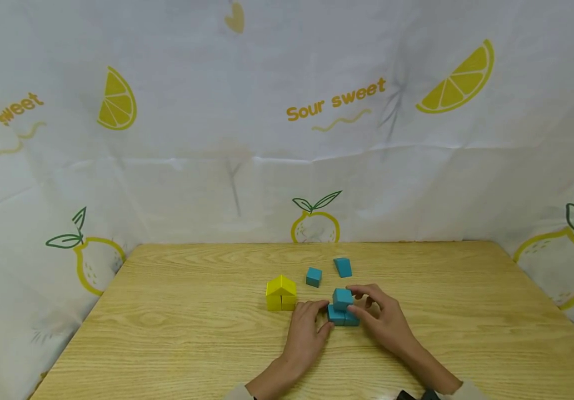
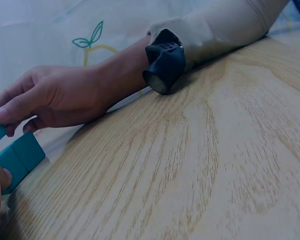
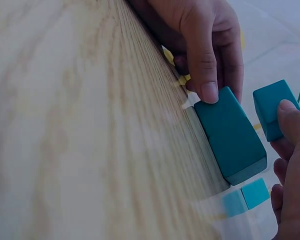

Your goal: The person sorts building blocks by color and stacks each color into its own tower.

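Observation:
My right hand [image 1: 384, 316] pinches a blue cube [image 1: 343, 299] between thumb and fingers, over two blue blocks [image 1: 337, 316] set side by side on the table. In the right wrist view a gap shows between the held cube [image 3: 274, 110] and the lower blocks [image 3: 231, 140]. My left hand [image 1: 307, 332] holds the left end of that lower pair, its thumb at the near side and fingers at the far side. The seam between the lower blocks [image 2: 21, 159] shows in the left wrist view.
Left of the hands stands a small yellow block house [image 1: 281, 293] with a peaked top. Behind the hands lie another blue cube [image 1: 314, 276] and a blue wedge-shaped block [image 1: 343, 267]. A white printed sheet [image 1: 206, 194] hangs along the back of the wooden table [image 1: 176, 333].

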A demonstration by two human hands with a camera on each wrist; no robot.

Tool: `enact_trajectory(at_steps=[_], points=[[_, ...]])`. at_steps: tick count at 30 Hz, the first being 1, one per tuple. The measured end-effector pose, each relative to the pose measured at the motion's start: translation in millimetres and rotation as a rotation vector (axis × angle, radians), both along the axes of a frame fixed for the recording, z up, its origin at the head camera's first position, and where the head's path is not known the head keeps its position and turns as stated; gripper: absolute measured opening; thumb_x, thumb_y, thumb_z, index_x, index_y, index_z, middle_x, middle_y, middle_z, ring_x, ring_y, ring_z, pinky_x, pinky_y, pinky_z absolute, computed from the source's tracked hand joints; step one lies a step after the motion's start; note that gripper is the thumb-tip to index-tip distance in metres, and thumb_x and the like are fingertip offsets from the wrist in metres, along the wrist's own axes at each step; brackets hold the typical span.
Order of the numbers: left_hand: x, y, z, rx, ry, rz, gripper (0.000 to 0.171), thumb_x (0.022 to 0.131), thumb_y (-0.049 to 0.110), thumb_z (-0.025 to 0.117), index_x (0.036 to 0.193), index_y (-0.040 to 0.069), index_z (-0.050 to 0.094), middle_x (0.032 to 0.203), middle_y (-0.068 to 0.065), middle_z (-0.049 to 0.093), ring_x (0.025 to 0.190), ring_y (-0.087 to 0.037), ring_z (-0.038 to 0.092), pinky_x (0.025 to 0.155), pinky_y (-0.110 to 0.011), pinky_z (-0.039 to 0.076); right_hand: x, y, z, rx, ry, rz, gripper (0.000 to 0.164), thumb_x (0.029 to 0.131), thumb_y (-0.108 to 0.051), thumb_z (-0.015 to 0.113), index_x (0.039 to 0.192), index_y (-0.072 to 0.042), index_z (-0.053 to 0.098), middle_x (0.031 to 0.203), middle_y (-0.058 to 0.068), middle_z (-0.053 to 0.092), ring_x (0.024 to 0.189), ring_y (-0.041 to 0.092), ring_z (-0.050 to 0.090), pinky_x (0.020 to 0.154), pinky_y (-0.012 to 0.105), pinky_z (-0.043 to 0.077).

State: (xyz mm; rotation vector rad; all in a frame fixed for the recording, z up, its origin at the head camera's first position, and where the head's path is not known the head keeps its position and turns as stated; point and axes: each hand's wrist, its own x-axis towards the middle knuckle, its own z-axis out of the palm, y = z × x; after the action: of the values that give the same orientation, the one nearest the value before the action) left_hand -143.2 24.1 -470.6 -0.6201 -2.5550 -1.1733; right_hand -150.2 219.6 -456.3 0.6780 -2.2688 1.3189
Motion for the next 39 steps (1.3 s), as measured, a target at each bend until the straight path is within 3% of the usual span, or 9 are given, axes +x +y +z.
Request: enact_trajectory(at_steps=[5, 10, 18, 39], points=[[-0.2, 0, -0.4, 0.001, 0.019, 0.000, 0.038, 0.084, 0.013, 0.075, 0.119, 0.004, 0.063, 0.108, -0.003, 0.064, 0.091, -0.012, 0.049, 0.079, -0.027, 0.043, 8.4, -6, 15.1, 0.026, 0.019, 0.028, 0.040, 0.079, 0.009, 0.072, 0.117, 0.002, 0.062, 0.102, 0.008, 0.061, 0.085, 0.025, 0.051, 0.069, 0.033, 0.043], [-0.3, 0, -1.0, 0.004, 0.006, -0.002, 0.040, 0.084, 0.014, 0.075, 0.120, 0.005, 0.062, 0.108, -0.002, 0.063, 0.088, -0.010, 0.047, 0.078, -0.026, 0.042, 13.7, -8, 24.4, 0.047, -0.011, 0.045, 0.038, 0.080, 0.007, 0.072, 0.117, 0.001, 0.062, 0.102, 0.010, 0.061, 0.086, 0.026, 0.051, 0.069, 0.033, 0.043], [0.1, -1, -1.1, 0.023, -0.001, -0.012, 0.041, 0.084, 0.013, 0.075, 0.122, 0.008, 0.060, 0.108, -0.001, 0.061, 0.085, -0.009, 0.045, 0.075, -0.025, 0.041, 13.3, -8, 22.5, 0.056, 0.008, 0.066, 0.038, 0.079, 0.006, 0.073, 0.115, 0.000, 0.063, 0.100, 0.007, 0.061, 0.086, 0.023, 0.052, 0.068, 0.033, 0.043], [-0.5, -1, -3.9, 0.017, 0.070, -0.016, 0.041, 0.083, 0.012, 0.076, 0.120, 0.007, 0.060, 0.108, -0.001, 0.062, 0.087, -0.009, 0.046, 0.076, -0.025, 0.041, 12.4, -8, 23.3, 0.049, -0.008, 0.083, 0.039, 0.079, 0.006, 0.074, 0.116, -0.001, 0.065, 0.100, 0.008, 0.062, 0.087, 0.023, 0.052, 0.069, 0.031, 0.042]])
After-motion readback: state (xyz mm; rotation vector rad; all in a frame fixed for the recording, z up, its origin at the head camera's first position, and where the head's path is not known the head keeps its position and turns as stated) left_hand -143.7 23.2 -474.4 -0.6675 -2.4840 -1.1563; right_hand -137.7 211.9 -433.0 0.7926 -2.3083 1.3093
